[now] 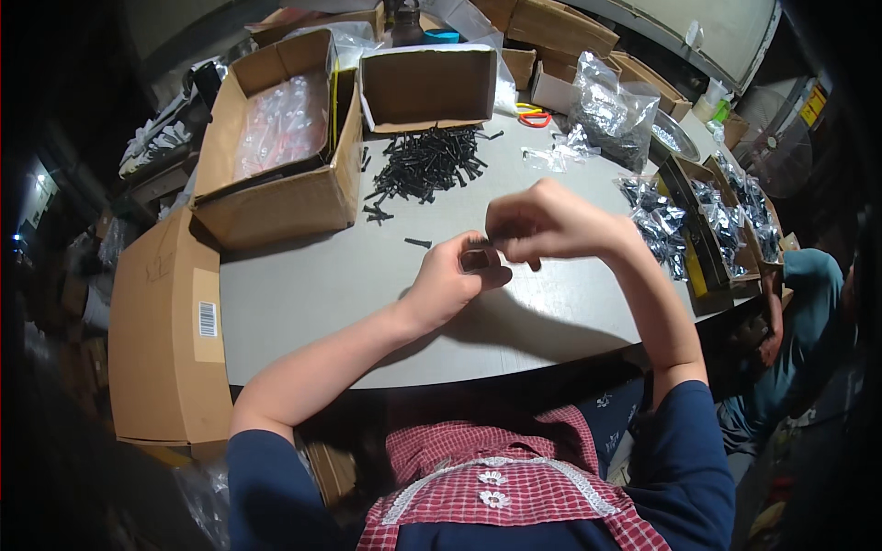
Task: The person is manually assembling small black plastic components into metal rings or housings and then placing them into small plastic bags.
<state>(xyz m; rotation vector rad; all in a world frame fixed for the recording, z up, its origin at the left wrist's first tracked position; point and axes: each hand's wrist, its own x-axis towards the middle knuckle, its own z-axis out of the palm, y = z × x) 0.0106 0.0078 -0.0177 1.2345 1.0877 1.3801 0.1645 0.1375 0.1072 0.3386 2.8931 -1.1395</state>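
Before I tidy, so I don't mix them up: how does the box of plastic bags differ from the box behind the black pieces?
The bag box opens upward; the rear box, toward the black pieces. The bag box looks larger than the rear box and holds plastic bags; the rear box shows bare walls. Both look like cardboard.

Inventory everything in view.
Small slim pieces: many, black, heaped centre
Open cardboard box: one, brown, left
Flat plastic bags: several, clear, inside
White-edged box: one, brown inside, behind heap
Barcoded carton: one, brown, lower left
Scissor handles: pair, red/yellow, far side
Bulging plastic bag: one, clear, right
Small filled bags: many, blackish, right
Background boxes: several, brown, far edge
Tabletop: one, grey, centre
Co-worker: one, teal clothing, right
Dim edges: unclear
Left hand, right hand: two, bare, centre
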